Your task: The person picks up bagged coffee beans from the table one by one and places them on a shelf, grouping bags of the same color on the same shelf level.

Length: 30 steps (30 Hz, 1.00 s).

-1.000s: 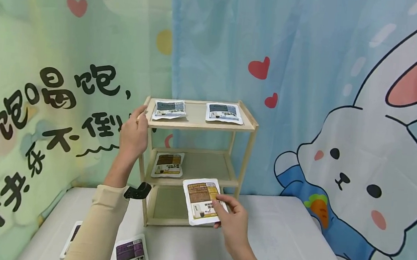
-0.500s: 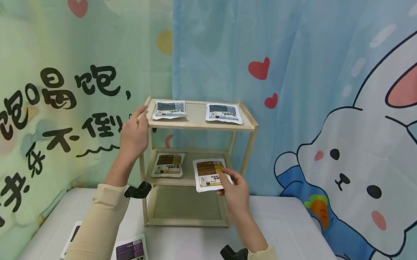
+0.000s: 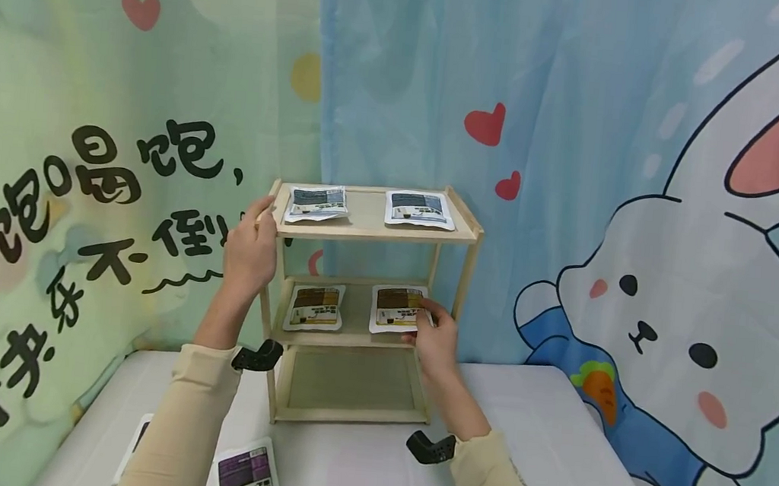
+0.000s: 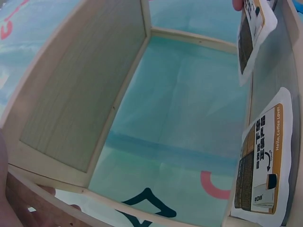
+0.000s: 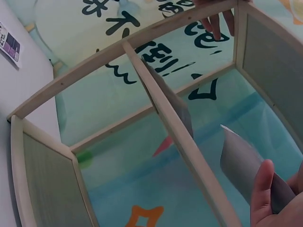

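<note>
A three-tier wooden rack (image 3: 354, 341) stands on the white table. My left hand (image 3: 250, 251) grips the left end of its top tier. At the right of the middle tier, my right hand (image 3: 438, 340) pinches the right edge of a brown-and-yellow packet (image 3: 396, 310); the right wrist view shows that packet (image 5: 244, 163) tilted, thumb against it. Another brown packet (image 3: 314, 307) lies at the left of the same tier, also visible in the left wrist view (image 4: 265, 165). Whether the held packet touches the tier, I cannot tell.
Two blue-and-white packets (image 3: 317, 204) (image 3: 419, 210) lie on the top tier. A purple packet (image 3: 247, 477) lies on the table in front, and another packet (image 3: 128, 447) is partly hidden by my left sleeve. Printed curtains (image 3: 403, 69) hang behind.
My right hand has carried the brown packet up and back, from in front of the rack to the right part of the middle tier. My left hand keeps its grip on the top tier.
</note>
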Tool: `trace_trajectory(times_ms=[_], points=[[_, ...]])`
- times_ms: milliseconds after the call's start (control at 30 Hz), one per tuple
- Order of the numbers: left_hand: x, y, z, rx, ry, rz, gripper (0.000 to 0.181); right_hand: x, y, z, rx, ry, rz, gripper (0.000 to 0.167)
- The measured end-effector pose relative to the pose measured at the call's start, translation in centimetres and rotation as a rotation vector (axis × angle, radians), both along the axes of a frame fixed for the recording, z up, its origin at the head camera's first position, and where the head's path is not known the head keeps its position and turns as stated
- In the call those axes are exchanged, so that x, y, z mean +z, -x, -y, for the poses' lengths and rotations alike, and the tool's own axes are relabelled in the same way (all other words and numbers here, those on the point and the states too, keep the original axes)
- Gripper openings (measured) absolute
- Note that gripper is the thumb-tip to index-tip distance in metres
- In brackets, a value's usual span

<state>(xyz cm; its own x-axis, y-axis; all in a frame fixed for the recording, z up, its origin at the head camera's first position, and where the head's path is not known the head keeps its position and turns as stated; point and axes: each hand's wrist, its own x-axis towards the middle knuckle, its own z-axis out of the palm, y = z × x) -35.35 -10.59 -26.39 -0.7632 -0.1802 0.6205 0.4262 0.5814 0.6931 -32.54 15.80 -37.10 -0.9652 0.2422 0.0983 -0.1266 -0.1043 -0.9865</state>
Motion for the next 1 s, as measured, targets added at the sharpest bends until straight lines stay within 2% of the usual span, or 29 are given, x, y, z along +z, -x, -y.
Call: trace_trajectory(times_ms=[333, 767, 1000], points=[[-0.07, 0.00, -0.06, -0.005, -0.012, -0.028, 0.049, -0.07, 0.83, -0.11, 0.016, -0.051, 0.044, 0.040], [0.24, -0.13, 0.23, 0.006, -0.008, -0.027, 0.049, 0.61, 0.97, -0.06, 0.046, -0.089, 0.063, 0.047], [-0.02, -0.12, 0.06, 0.003, -0.008, -0.005, 0.049, 0.61, 0.49, -0.17, 0.041, -0.082, 0.074, 0.046]])
